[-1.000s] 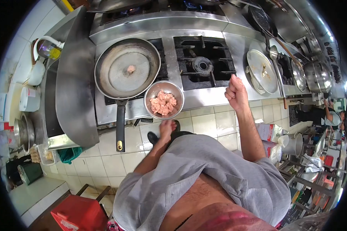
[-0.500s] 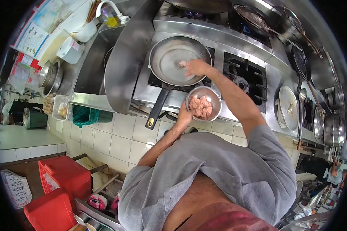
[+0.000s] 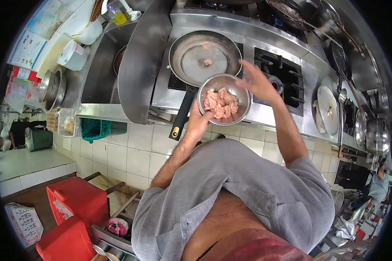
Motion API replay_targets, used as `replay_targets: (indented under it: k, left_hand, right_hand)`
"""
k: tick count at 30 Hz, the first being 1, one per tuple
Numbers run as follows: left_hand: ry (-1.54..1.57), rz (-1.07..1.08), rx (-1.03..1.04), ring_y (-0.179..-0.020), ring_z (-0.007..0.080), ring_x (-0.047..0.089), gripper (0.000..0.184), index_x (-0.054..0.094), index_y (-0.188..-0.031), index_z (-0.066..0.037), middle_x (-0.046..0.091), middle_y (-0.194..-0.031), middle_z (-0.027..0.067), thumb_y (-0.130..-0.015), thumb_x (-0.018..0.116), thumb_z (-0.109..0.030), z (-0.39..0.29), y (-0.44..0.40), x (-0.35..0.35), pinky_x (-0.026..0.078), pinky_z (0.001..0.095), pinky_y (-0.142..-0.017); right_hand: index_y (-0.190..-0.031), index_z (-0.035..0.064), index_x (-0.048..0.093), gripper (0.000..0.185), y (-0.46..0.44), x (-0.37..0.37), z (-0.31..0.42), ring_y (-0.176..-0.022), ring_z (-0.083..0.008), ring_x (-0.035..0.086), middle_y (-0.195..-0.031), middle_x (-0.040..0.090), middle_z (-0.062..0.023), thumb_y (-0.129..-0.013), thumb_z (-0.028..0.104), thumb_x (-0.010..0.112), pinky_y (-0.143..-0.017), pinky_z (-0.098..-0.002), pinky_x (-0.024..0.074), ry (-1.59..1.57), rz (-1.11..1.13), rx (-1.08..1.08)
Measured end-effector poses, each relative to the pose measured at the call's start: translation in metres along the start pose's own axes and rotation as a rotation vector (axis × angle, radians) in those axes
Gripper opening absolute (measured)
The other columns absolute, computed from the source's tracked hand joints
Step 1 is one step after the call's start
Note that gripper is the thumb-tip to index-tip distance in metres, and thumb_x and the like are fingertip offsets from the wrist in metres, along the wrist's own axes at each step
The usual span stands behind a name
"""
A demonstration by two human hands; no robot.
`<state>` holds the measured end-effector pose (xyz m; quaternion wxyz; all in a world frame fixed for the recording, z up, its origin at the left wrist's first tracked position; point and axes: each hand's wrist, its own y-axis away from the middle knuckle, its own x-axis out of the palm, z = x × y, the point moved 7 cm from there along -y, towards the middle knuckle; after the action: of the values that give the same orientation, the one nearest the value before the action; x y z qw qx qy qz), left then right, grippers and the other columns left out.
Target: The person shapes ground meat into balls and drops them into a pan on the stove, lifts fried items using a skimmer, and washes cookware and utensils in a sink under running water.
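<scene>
Pink minced meat (image 3: pixel 221 103) lies in the steel bowl (image 3: pixel 243 101), now nearer the frying pan (image 3: pixel 189 61), its rim gripped by the left hand (image 3: pixel 199 119). Two lumps (image 3: pixel 207 62) sit in the pan; earlier one showed. The blurred right hand (image 3: pixel 258 82) has withdrawn to the pan's right, fingers parted, apparently empty. Far lower-left of the pan, a calendar (image 3: pixel 24 224) shows numbers, too blurred to read.

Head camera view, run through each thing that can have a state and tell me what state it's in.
Left hand: gripping the bowl's side
Right hand: open, blurred
Steel bowl: partly filled
Meat: minced, pink, raw-looking
Frying pan: two meat bits inside
Rear burner: lit
Oval plate: soiled
</scene>
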<state>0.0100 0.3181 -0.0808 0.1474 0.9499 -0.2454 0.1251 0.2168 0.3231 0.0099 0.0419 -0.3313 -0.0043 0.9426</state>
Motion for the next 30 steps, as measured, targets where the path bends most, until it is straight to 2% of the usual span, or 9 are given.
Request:
replay_targets:
  k: [1,4,6,7,8,10,16,27,30]
  left_hand:
    - [-0.012,0.012,0.032,-0.09,0.0126,0.054,0.053,0.038,-0.122,-0.006,0.053,-0.107,0.0055,-0.073,0.056,0.002,-0.004,-0.002,0.001,0.049,0.0271,-0.069]
    - [-0.181,0.094,0.102,-0.104,0.0184,0.05,0.054,0.036,-0.126,-0.005,0.048,-0.117,0.0109,-0.077,0.06,-0.007,-0.027,0.005,0.0,0.042,0.0333,-0.086]
    - [-0.983,0.003,0.53,-0.109,0.0284,0.046,0.059,0.034,-0.128,-0.004,0.044,-0.122,0.017,-0.078,0.062,-0.019,-0.068,0.027,-0.005,0.036,0.0385,-0.093]
    - [-1.188,-0.082,0.498,-0.113,0.0343,0.039,0.066,0.035,-0.129,-0.004,0.042,-0.122,0.0224,-0.078,0.061,-0.038,-0.082,0.038,-0.016,0.031,0.0415,-0.096]
    - [-1.406,-0.186,0.447,-0.109,0.0348,0.045,0.069,0.036,-0.128,-0.006,0.041,-0.123,0.0209,-0.075,0.063,-0.041,-0.08,0.045,-0.032,0.038,0.0436,-0.088]
    - [-1.35,-0.142,0.084,-0.095,0.0371,0.053,0.064,0.037,-0.127,-0.005,0.049,-0.113,0.0215,-0.075,0.064,-0.034,-0.052,0.042,-0.064,0.044,0.0448,-0.077]
    - [-1.075,-0.127,0.048,-0.08,0.0388,0.058,0.055,0.037,-0.124,-0.002,0.058,-0.086,0.023,-0.074,0.059,-0.011,-0.017,0.031,-0.07,0.046,0.0437,-0.069]
    - [-0.972,-0.145,0.1,-0.08,0.0418,0.056,0.064,0.032,-0.125,0.002,0.057,-0.085,0.026,-0.069,0.062,-0.007,-0.003,0.025,-0.043,0.045,0.0455,-0.07]
    - [-0.915,-0.073,-0.013,-0.09,0.0381,0.055,0.063,0.031,-0.127,0.001,0.054,-0.1,0.0254,-0.074,0.062,-0.012,-0.007,0.023,-0.035,0.045,0.0424,-0.075]
  right_hand:
    - [-0.129,0.0091,0.036,0.065,0.018,0.012,-0.021,-0.098,-0.0166,0.048,-0.113,0.047,-0.0111,-0.073,0.02,0.066,-0.084,-0.032,0.042,-0.233,0.104,0.209]
    - [-0.128,0.0044,0.035,0.056,0.052,0.033,-0.03,-0.083,-0.0095,0.052,-0.105,0.052,-0.0056,-0.074,0.005,0.053,-0.066,-0.0233,0.0459,-0.5,0.109,0.303]
    - [-0.128,0.0038,0.035,0.056,0.067,0.034,-0.048,-0.079,-0.0082,0.052,-0.103,0.053,-0.0043,-0.074,0.003,0.049,-0.061,-0.021,0.0444,-0.463,0.015,0.284]
    - [-0.127,0.0031,0.035,0.055,0.072,0.026,-0.053,-0.075,-0.0069,0.051,-0.1,0.054,-0.0031,-0.073,0.001,0.046,-0.055,-0.0187,0.043,-0.424,-0.073,0.265]
    - [-0.127,0.0031,0.035,0.055,0.077,0.022,-0.057,-0.075,-0.0069,0.051,-0.1,0.054,-0.0031,-0.073,0.001,0.046,-0.055,-0.0187,0.043,-0.428,-0.079,0.264]
    - [-0.127,0.0027,0.036,0.054,0.092,0.012,-0.061,-0.073,-0.0067,0.051,-0.098,0.055,-0.0031,-0.074,0.001,0.046,-0.052,-0.0181,0.0409,-0.459,-0.164,0.341]
    - [-0.125,0.0011,0.036,0.054,0.096,0.002,-0.065,-0.063,-0.0117,0.054,-0.096,0.055,-0.0107,-0.072,-0.004,0.042,-0.043,-0.0231,0.0444,-0.495,-0.222,0.395]
    - [-0.127,0.0006,0.033,0.056,0.076,0.009,-0.054,-0.057,-0.0113,0.053,-0.085,0.055,-0.01,-0.072,-0.004,0.042,-0.039,-0.0227,0.0417,-0.592,-0.304,0.375]
    - [-0.128,0.0015,0.033,0.058,0.073,0.005,-0.041,-0.056,-0.0104,0.052,-0.084,0.055,-0.0089,-0.071,-0.004,0.043,-0.039,-0.022,0.0407,-0.612,-0.315,0.376]
